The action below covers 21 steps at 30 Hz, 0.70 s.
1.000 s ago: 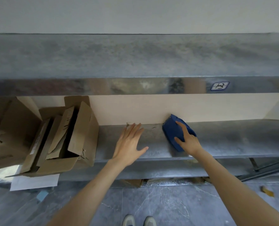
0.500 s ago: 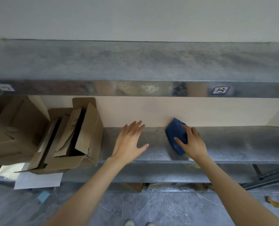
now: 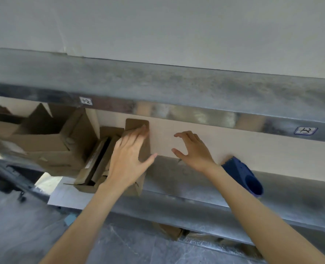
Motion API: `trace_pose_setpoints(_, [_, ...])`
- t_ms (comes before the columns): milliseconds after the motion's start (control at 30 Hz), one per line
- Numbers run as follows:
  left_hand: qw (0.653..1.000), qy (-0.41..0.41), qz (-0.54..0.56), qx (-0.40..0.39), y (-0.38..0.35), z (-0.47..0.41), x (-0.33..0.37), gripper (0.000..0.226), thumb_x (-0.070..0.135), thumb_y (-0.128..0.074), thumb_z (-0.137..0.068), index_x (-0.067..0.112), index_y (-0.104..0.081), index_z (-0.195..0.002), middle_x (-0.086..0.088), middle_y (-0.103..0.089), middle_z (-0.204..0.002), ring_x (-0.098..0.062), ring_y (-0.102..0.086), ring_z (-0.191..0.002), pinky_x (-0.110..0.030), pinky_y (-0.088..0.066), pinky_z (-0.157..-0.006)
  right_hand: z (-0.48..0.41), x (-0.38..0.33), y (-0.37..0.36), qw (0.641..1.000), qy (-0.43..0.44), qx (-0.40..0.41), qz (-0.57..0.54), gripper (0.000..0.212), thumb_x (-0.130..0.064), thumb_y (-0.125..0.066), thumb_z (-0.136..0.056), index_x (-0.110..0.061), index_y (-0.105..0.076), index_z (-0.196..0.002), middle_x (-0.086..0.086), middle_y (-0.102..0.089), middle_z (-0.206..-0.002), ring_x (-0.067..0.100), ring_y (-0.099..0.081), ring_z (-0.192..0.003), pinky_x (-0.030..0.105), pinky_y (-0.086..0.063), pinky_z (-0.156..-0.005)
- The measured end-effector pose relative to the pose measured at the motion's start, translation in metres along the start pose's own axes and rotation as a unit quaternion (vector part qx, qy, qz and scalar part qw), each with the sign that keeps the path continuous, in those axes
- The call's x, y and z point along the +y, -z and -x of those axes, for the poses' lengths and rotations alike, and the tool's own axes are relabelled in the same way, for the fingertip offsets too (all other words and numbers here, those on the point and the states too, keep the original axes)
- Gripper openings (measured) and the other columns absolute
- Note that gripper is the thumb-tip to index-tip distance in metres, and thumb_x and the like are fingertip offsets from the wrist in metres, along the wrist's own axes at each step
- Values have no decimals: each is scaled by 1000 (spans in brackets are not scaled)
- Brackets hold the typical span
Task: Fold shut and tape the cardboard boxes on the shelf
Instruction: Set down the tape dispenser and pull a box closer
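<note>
The left hand [image 3: 128,159] lay flat against the smaller open cardboard box [image 3: 98,164]. Its fingers were straight and slightly spread, and the thumb stuck out to the right. The palm and fingers covered the box's tall right-hand flap [image 3: 145,148], which stood upright. The fingertips reached almost to the flap's rounded far edge, close to the pale back wall. Nothing was curled round or pinched; the hand only rested on the cardboard.

This box sat on the middle shelf [image 3: 176,180], left of centre, with its top open and loose inner flaps leaning inside it. Its near edge hung a little over the shelf front, above a white sheet of paper [image 3: 66,195]. Just to its left stood a larger cardboard box [image 3: 49,147], also open, with its flaps up.

The right hand [image 3: 194,151] hovered just right of the smaller box, apart from it, above the shelf and in front of the wall. Its fingers were loosely bent and parted with the thumb held away, and it held nothing. A narrow gap lay between the two thumbs.

A blue tape dispenser [image 3: 241,174] lay on the same shelf, right of the right wrist and close to the forearm. Neither hand touched it, and it was well apart from the boxes.

The upper shelf [image 3: 157,82] ran across above, and its front edge carried two small handwritten labels. A piece of cardboard [image 3: 169,230] showed on the shelf below.
</note>
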<state>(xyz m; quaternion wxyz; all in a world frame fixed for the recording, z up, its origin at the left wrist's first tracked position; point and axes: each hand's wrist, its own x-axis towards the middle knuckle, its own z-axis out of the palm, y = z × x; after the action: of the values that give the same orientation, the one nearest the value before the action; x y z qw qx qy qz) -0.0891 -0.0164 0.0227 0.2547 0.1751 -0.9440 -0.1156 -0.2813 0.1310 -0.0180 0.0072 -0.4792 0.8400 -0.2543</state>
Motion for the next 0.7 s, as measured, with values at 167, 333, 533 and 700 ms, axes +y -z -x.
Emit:
trace_pose_setpoints(167, [997,76,9,5,11,22,-42,65,44,-69,-88,15,-50,-143,-3,-51,-146,-22,-48,-134,-46,-40,-109,-35,-55,-26,995,88,-52,-10,53,-38,-57,-95,-25,-39,-143,-2,-39,-144,20,-39,-129,36,-40,-99])
trace_pose_setpoints(333, [991,130,-4,-10,7,43,-71,66,45,-70,-88,16,-50,-144,-1,-47,-150,-22,-45,-137,-45,-38,-111,-51,-76,-42,986,124,-113,-15,69,-16,-60,-87,-31,-32,-149,-4,-30,-155,19,-27,-141,37,-35,-107])
trace_pose_setpoints(533, [991,123,-39,-28,-1,62,-89,66,46,-67,-89,18,-48,-145,1,-45,-152,-20,-44,-137,-38,-34,-111,-61,-81,-50,973,170,-146,46,60,-16,-57,-93,-28,-36,-148,-5,-22,-159,17,-17,-146,37,-27,-112])
trace_pose_setpoints(700, [988,129,-53,-65,-7,61,-92,62,44,-65,-91,18,-48,-145,1,-54,-143,-19,-50,-131,-37,-32,-111,-59,-73,-47,968,209,-117,73,30,-17,-56,-96,-20,-52,-126,-2,-41,-146,19,-26,-143,38,-29,-112])
